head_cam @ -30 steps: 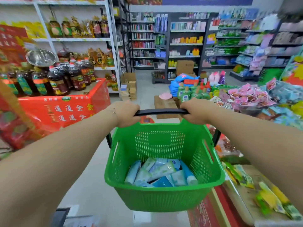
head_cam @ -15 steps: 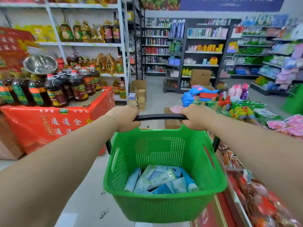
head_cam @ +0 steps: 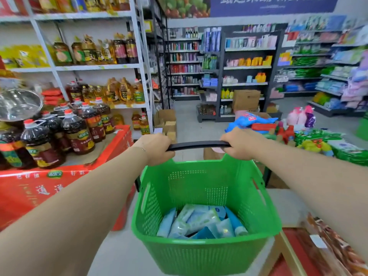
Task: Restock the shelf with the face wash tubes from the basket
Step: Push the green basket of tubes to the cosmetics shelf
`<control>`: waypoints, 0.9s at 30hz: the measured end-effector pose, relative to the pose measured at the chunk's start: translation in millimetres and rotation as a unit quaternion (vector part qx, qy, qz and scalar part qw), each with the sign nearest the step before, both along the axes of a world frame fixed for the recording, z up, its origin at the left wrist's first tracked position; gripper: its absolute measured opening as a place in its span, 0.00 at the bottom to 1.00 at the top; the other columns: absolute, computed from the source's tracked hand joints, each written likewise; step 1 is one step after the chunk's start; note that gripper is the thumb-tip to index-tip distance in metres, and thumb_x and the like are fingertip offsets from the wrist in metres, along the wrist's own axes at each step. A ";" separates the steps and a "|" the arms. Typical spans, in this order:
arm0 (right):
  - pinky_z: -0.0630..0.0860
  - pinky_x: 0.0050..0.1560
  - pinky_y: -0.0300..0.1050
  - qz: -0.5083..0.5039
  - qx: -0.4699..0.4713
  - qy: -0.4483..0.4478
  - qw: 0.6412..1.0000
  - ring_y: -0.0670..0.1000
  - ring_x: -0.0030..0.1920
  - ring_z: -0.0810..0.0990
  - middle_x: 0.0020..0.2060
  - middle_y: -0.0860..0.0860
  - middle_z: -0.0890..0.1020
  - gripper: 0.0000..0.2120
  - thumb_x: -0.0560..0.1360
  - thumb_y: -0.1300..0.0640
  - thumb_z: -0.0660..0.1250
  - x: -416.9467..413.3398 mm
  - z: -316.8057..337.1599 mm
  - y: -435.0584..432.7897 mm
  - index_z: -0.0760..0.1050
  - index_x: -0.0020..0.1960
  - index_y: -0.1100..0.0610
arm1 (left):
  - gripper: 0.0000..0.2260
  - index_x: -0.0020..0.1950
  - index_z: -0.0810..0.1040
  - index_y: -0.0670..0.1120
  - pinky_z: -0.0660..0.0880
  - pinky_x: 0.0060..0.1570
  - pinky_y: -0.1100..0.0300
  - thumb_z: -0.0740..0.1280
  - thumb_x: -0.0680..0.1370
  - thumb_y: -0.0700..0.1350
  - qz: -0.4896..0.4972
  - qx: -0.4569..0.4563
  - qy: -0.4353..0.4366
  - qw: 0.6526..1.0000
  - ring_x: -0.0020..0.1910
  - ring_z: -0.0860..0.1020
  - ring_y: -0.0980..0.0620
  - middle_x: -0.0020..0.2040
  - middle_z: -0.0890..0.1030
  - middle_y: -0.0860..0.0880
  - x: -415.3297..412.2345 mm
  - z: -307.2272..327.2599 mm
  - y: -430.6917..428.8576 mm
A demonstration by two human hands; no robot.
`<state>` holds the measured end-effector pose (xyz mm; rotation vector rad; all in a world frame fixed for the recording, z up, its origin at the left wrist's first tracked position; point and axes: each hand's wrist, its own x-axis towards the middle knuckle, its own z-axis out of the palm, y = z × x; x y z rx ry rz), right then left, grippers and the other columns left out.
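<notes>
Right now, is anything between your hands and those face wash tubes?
Nothing visible covers the tubes in the open green basket. But the left hand and right hand both grip its black handle, so one must let go first.

A white 道 marks the red display stand (head_cam: 20,196); the blue banner (head_cam: 278,5) is unreadable.
</notes>
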<state>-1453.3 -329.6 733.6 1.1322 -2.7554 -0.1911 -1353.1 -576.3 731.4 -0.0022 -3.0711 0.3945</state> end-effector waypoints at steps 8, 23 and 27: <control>0.76 0.45 0.50 0.011 -0.018 -0.001 1.000 0.61 0.49 0.79 0.48 0.57 0.78 0.07 0.78 0.49 0.59 -143.3 1.5 -69.1 0.68 0.44 0.50 | 0.12 0.47 0.73 0.47 0.72 0.34 0.57 0.57 0.80 0.54 -0.018 -0.011 0.010 1.000 0.34 0.73 0.48 0.35 0.70 0.52 -144.7 11.2 -72.4; 0.72 0.38 0.47 0.040 -0.026 -0.019 0.999 0.59 0.42 0.78 0.38 0.54 0.74 0.11 0.78 0.49 0.59 -481.8 -13.7 -196.3 0.66 0.39 0.51 | 0.12 0.41 0.69 0.49 0.71 0.31 0.57 0.56 0.80 0.53 0.001 -0.004 -0.003 1.000 0.31 0.71 0.51 0.34 0.72 0.50 -462.0 -1.7 -192.7; 0.69 0.37 0.46 0.028 -0.018 -0.024 0.999 0.58 0.41 0.75 0.37 0.52 0.70 0.09 0.79 0.49 0.59 -557.4 -17.8 -225.4 0.67 0.41 0.51 | 0.12 0.44 0.72 0.48 0.73 0.32 0.56 0.56 0.80 0.54 0.000 0.000 -0.007 1.000 0.32 0.73 0.50 0.35 0.73 0.49 -542.6 -9.2 -223.9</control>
